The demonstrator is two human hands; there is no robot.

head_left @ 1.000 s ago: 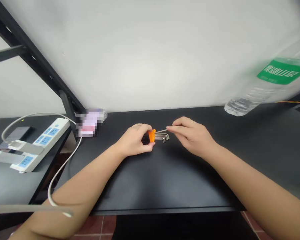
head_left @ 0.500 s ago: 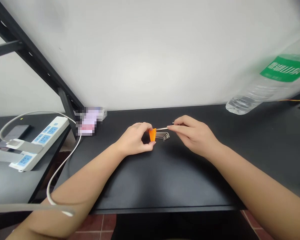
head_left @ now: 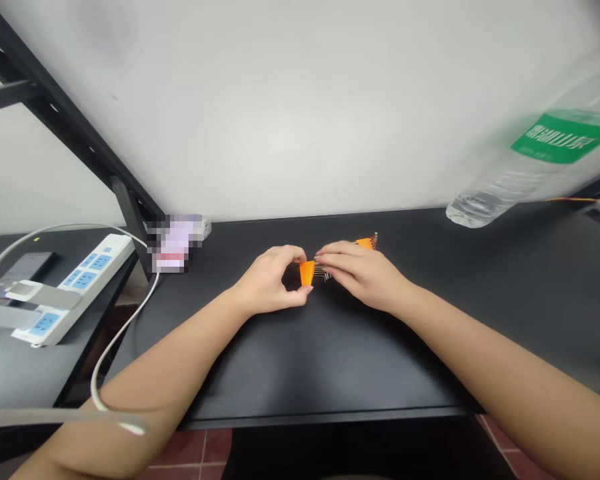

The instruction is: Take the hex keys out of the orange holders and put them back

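Thumb and fingers of my left hand (head_left: 273, 280) pinch a small orange holder (head_left: 307, 273) above the black table. Several thin metal hex keys (head_left: 323, 272) stick out of the holder's right side, their bent ends toward my right hand. My right hand (head_left: 363, 273) lies over the upper part of the keys, fingertips close to the holder; whether it grips a key is hidden. Just behind my right hand, a second orange piece (head_left: 365, 243) with metal tips shows on the table, partly covered by the hand.
A water bottle with a green label (head_left: 485, 203) leans at the back right. At the left are a white power strip (head_left: 80, 283), a looping white cable (head_left: 96, 373) and a blurred-out phone-like object (head_left: 177, 243). A black metal frame (head_left: 125, 193) rises there.
My right hand has moved left, up to the orange holder, covering more of the keys. The second orange piece behind it has come into sight. My left hand keeps its hold.
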